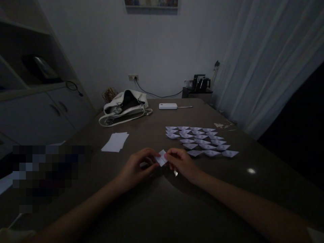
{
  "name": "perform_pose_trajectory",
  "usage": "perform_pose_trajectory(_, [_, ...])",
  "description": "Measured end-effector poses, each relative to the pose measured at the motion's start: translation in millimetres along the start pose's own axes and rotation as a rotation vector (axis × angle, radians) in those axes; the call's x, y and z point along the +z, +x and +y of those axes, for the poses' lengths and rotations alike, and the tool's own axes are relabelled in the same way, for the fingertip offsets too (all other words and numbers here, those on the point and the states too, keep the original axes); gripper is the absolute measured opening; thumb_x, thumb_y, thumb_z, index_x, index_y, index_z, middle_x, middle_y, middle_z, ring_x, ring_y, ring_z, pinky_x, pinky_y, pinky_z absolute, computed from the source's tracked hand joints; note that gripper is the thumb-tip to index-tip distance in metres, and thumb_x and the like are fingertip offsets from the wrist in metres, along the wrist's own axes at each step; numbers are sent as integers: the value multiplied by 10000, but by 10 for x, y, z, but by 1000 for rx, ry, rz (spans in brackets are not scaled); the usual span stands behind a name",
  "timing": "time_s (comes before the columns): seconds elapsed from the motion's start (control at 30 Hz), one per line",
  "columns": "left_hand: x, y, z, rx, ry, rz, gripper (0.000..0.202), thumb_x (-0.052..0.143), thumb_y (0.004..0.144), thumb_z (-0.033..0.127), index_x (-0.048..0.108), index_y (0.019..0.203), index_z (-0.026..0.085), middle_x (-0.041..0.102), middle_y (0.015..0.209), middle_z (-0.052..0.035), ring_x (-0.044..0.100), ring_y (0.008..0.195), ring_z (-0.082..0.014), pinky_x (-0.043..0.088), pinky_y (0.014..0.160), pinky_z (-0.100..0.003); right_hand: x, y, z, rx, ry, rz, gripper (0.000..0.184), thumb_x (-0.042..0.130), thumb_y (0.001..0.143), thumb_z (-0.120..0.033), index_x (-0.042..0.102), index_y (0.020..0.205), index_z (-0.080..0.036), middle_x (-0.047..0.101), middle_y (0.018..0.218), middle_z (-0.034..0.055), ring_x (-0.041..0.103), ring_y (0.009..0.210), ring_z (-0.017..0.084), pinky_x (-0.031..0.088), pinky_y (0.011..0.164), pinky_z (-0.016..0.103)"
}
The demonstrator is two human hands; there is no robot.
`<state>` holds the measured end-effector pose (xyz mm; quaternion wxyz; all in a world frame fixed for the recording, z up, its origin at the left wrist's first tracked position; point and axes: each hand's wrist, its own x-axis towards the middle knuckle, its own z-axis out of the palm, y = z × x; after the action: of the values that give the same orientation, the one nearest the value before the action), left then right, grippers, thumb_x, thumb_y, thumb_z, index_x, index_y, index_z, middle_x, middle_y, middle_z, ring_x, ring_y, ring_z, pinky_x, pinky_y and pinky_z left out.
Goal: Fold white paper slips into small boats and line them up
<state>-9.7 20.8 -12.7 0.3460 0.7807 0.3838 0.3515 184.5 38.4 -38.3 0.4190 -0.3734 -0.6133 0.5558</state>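
Note:
A small folded piece of white paper (162,158), diamond-shaped from here, is held just above the dark table (162,209). My left hand (140,163) pinches its left corner between thumb and fingers. On the opposite corner, my right hand (182,164) has its thumb pressed against the paper, fingers curled behind. Beyond my right hand stand several folded paper boats (202,141) in rows. Left of my hands lies a short stack of blank white paper sheets (115,141).
A white handbag (126,106) lies open at the back left. Near the far edge is a white power bank (168,106) with a short cable. Paper scraps (222,125) lie at the right edge. A kettle (202,83) stands on a cabinet behind.

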Motion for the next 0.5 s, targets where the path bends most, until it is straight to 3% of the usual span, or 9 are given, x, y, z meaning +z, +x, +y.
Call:
perform_pose_trajectory(0.1, [1,3,-22,-6,59,8,193,630,803,225,627,981,150,632,923,-65,617,765,-164,527,702,-294,-5,-1,9,-9,-13,-10,220,581,803,-362,573,718,-159,497,515,-47,426,403,56,269,367,177])
perform_pose_trajectory(0.27, [-17,11,-9,-24,89,20,181,638,801,245,649,955,149,650,878,-59,626,763,-169,521,702,-291,-10,4,41,-20,41,5,269,621,790,-307,553,1023,-193,547,584,-57,448,404,60,299,368,171])
perform_pose_trajectory(0.5, [-33,22,13,-48,32,21,175,622,807,255,665,936,144,671,897,-67,638,791,-183,520,723,-301,8,-12,23,-73,44,-21,167,604,804,-306,543,922,-204,573,633,-39,502,450,74,350,394,176])
